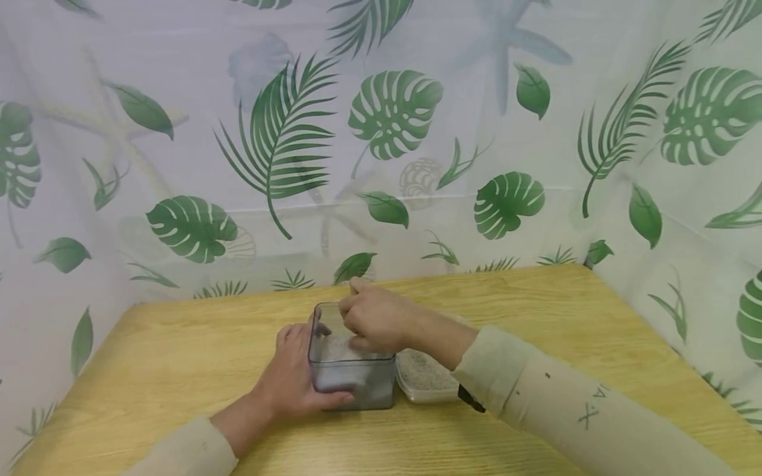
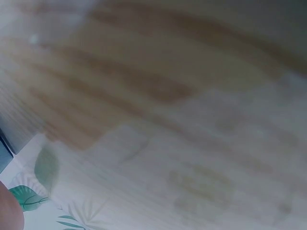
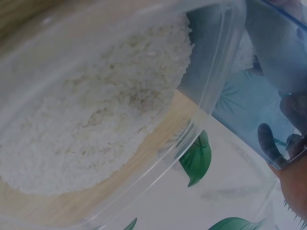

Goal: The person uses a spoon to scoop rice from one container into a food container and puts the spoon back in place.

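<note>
A clear blue-grey rectangular container (image 1: 363,387) stands on the table, with white rice (image 3: 244,52) inside. My left hand (image 1: 297,370) grips its left side, thumb along the front and fingers round the far side; some fingertips show through the wall in the right wrist view. Above the container's opening is my right hand (image 1: 381,320), fingers curled. Whether anything is between those fingers is hidden. Just right of the container, below my right forearm, sits a shallow clear tub (image 1: 431,396) of white rice (image 3: 105,105).
The wood-grain table (image 1: 196,357) extends to both sides of the containers. A leaf-printed white sheet (image 1: 452,218) hangs behind it and along the sides. A black strap (image 1: 471,398) shows below my right sleeve, close to the tub. The left wrist view is mostly blurred.
</note>
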`<state>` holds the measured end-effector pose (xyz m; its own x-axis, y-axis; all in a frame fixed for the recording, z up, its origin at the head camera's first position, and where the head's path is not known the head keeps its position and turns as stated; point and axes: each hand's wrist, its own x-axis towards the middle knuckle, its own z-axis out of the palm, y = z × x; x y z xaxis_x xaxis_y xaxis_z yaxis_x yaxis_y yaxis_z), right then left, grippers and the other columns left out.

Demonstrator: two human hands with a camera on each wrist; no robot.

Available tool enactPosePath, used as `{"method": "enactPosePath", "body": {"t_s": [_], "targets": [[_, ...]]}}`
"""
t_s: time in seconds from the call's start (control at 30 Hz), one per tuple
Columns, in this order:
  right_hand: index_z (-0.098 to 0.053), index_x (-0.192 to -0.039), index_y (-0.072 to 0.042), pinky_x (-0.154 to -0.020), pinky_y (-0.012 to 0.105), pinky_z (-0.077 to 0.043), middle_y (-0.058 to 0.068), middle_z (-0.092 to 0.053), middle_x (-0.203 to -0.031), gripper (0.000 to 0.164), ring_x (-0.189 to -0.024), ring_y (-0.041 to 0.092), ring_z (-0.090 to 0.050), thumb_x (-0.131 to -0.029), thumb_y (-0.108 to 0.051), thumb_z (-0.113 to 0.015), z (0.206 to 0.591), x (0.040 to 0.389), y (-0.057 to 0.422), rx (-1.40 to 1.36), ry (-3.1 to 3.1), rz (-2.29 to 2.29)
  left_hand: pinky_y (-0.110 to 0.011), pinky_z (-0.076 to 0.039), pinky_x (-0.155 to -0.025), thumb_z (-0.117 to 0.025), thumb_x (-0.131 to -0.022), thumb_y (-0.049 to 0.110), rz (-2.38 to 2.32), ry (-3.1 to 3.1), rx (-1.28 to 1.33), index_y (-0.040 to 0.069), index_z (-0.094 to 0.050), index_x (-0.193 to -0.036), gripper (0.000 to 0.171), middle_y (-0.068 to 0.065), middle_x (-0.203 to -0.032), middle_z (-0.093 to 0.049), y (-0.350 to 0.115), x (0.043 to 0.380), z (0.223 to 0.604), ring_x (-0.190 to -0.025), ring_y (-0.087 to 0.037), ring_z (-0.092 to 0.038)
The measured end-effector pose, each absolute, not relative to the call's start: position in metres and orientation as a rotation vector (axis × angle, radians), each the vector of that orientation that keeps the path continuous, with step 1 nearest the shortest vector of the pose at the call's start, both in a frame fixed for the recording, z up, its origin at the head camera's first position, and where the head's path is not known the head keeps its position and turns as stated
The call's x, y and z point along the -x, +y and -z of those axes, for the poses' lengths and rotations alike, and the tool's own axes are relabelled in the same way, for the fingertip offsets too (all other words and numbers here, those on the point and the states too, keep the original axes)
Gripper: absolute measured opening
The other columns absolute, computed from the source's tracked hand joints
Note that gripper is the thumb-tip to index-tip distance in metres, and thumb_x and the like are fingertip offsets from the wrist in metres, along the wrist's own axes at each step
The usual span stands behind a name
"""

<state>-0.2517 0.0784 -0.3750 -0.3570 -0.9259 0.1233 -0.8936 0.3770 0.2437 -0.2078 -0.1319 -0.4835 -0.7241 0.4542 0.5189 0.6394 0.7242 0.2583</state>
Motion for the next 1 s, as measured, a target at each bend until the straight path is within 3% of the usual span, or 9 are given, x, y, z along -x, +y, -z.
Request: {"method": "enactPosePath", "body": {"t_s": [0.3, 0.57, 0.77, 1.0], "targets": [[-0.059, -0.060, -0.017, -0.080, 0.031, -0.028, -0.008, -0.056, -0.075, 0.034, -0.072, 0.013, -0.037, -0.088, -0.028, -0.075, 0.375, 0.255, 0.082, -1.589, -2.416, -0.005, -0.047, -0.025, -0.106, -0.064, -0.069, 0.084, 0.552, -2.458, 0.866, -0.004, -0.018, -0.154, 0.131, -0.006, -0.125, -0.054, -0.133, 0.214, 0.484, -0.116, -0.023, -0.049], [-0.062, -0.061, -0.017, -0.080, 0.030, -0.030, -0.006, -0.060, -0.083, 0.033, -0.078, 0.014, -0.039, -0.089, -0.030, -0.073, 0.378, 0.250, 0.081, -1.534, -2.441, 0.010, -0.045, -0.025, -0.104, -0.067, -0.067, 0.084, 0.566, -2.457, 0.862, 0.000, -0.032, -0.144, 0.119, -0.005, -0.122, -0.055, -0.134, 0.212, 0.485, -0.115, -0.022, -0.049], [-0.061, -0.061, -0.015, -0.085, 0.035, -0.033, 0.003, -0.047, -0.096, 0.032, -0.092, 0.022, -0.036, -0.089, -0.026, -0.073, 0.376, 0.234, 0.085, -1.325, -2.505, -0.119, -0.046, -0.025, -0.105, -0.068, -0.066, 0.083, 0.597, -2.450, 0.875, -0.002, -0.028, -0.148, 0.125, -0.005, -0.122, -0.053, -0.136, 0.211, 0.485, -0.114, -0.021, -0.048], [-0.060, -0.056, -0.014, -0.083, 0.038, -0.029, 0.004, -0.042, -0.096, 0.034, -0.093, 0.026, -0.033, -0.085, -0.021, -0.077, 0.378, 0.223, 0.088, -1.057, -2.655, -0.460, -0.044, -0.024, -0.106, -0.068, -0.066, 0.083, 0.624, -2.461, 0.883, 0.001, -0.024, -0.151, 0.126, -0.006, -0.123, -0.053, -0.136, 0.210, 0.485, -0.114, -0.021, -0.048]]}}
